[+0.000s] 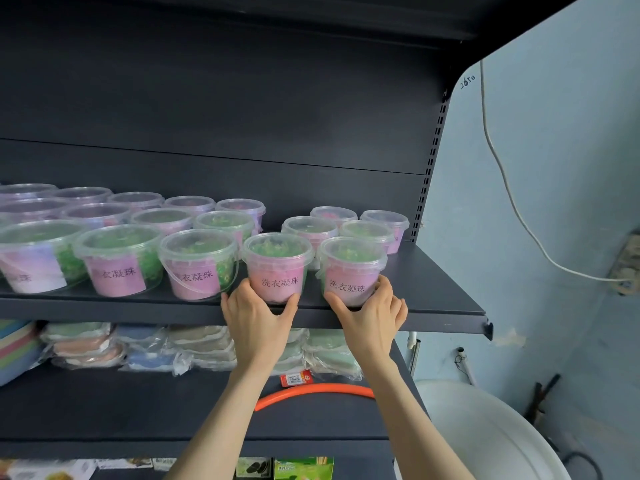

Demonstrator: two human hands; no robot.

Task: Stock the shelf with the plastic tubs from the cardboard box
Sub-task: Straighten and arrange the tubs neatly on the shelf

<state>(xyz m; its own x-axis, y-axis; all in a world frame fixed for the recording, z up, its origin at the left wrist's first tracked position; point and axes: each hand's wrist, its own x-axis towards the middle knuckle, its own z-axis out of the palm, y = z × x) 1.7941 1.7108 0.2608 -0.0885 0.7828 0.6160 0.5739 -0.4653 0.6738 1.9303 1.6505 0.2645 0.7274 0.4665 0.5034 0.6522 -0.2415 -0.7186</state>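
**Matt metal, glossy plastic**

The shelf (433,271) is smooth dark metal with a matt painted finish. On it, the tubs (277,268) are clear, glossy plastic, and their pink labels (119,277) look like matt paper. Below the shelf, packs (204,344) are wrapped in shiny, crinkled film, and a hose (311,389) is smooth orange plastic. Right of the shelf, the basin (485,427) is smooth white plastic and the wall (554,168) has matt, patchy paint.

We record rows of tubs (121,258) on the upper shelf (436,296). At its front edge, left hand (256,322) grips left tub (277,268), right hand (375,315) grips right tub (349,271) alongside.
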